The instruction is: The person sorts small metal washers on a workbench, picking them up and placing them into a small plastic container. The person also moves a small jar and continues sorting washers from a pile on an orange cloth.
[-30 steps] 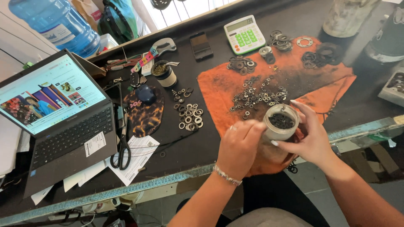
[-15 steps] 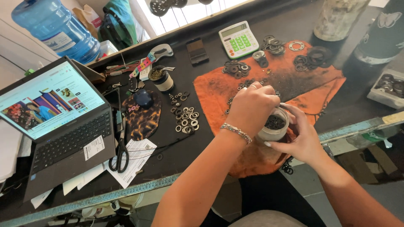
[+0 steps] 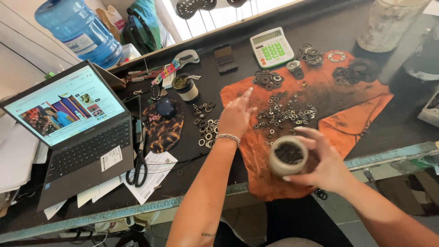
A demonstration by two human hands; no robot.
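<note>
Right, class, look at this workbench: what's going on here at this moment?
A person is sorting small metal washers. Their right hand holds a small round pot of dark washers just above the orange cloth. Their left hand, wearing a bracelet, is open and reaches over the loose washers scattered on that cloth. An open laptop, scissors and a calculator lie on the black bench.

Open laptop (image 3: 75, 132), blue water jug (image 3: 77, 29), green-keyed calculator (image 3: 271, 47), black-handled scissors (image 3: 138, 167), tortoiseshell mouse pad (image 3: 162, 130)
</note>
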